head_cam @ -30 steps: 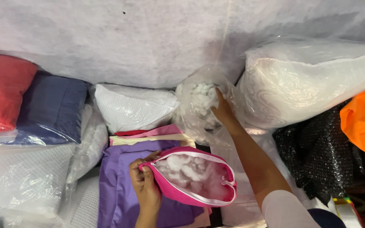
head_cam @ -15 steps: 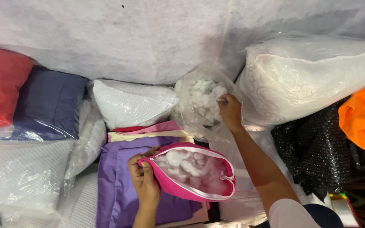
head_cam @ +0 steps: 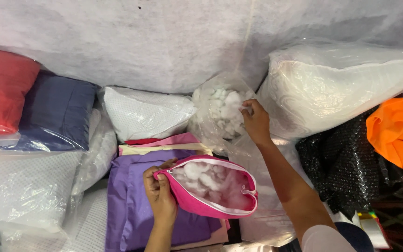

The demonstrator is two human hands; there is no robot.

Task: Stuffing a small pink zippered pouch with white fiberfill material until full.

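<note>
My left hand (head_cam: 159,193) grips the left corner of a pink zippered cushion cover (head_cam: 201,205), holding its mouth apart. White fibre stuffing (head_cam: 208,179) fills the cover. My right hand (head_cam: 256,122) reaches into a clear plastic bag (head_cam: 211,135) of white stuffing (head_cam: 222,112) behind the cover, fingers curled on a clump at the bag's right side. The cover lies on a stack of folded cloth, purple (head_cam: 131,205) on top with cream and pink layers (head_cam: 164,143) under it.
Plastic-wrapped pillows surround the spot: red (head_cam: 1,93) and navy (head_cam: 57,112) at left, white ones (head_cam: 141,114) behind, a large white one (head_cam: 341,86) at right. Black bubble wrap (head_cam: 341,172) and orange cloth (head_cam: 397,135) lie at right. A grey fabric sheet (head_cam: 164,42) hangs behind.
My right hand has drawn back slightly toward the bag's right edge, closing on stuffing. My left hand keeps its hold on the pink cover.
</note>
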